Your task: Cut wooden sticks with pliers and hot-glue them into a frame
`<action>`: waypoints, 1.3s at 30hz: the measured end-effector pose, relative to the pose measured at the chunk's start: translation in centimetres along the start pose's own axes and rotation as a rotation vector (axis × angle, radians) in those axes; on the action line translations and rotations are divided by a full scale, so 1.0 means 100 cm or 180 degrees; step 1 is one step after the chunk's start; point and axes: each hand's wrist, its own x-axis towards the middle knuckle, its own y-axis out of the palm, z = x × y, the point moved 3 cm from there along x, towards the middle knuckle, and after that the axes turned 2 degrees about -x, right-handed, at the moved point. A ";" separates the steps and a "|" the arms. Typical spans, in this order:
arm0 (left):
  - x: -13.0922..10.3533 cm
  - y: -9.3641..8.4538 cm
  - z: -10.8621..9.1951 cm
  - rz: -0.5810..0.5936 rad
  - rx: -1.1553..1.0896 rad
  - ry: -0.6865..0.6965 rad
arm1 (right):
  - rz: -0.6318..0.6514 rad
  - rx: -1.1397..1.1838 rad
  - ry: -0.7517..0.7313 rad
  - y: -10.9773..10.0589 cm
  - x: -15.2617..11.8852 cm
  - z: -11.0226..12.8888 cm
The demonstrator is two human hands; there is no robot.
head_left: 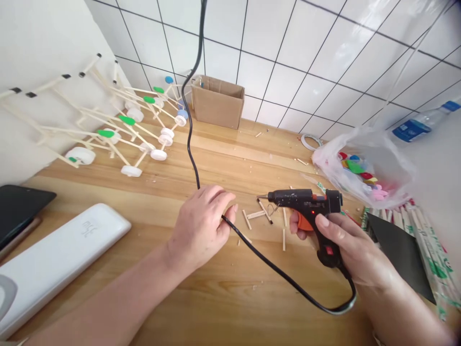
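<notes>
Right now, through the head camera, my right hand is clamped around the grip of the black glue gun, a finger near the orange trigger, its nozzle pointing left over a scatter of short cut sticks on the wooden table. My left hand is loosely curled over the black power cord, pinning it down, which I judge keeps it from dragging across the sticks. That cord climbs toward the tiled wall and loops behind my right wrist. Open room lies in front of both hands; the stick-and-cap models and cardboard box sit well back, a plastic bag crowds the right, and a white remote lies left
</notes>
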 end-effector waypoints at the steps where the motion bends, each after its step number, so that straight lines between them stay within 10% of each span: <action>1: 0.001 -0.001 0.001 -0.0010 -0.0011 -0.0023 | -0.0102 0.0176 -0.0001 -0.001 0.001 0.000; 12: 0.001 0.005 0.015 0.0218 -0.0236 -0.0509 | -0.0661 0.0322 -0.0399 -0.014 0.016 0.032; 20: 0.005 0.008 0.035 -0.0086 -0.0255 -0.0775 | -0.1448 -0.1393 -0.1011 -0.053 0.126 0.055; 27: 0.004 0.014 0.024 -0.0120 -0.0133 -0.0623 | -0.1698 -0.3242 -0.0950 -0.025 0.207 0.049; 39: -0.005 0.028 -0.010 0.0874 -0.0630 -0.0528 | -0.1259 -0.3683 -0.0421 -0.004 0.216 0.024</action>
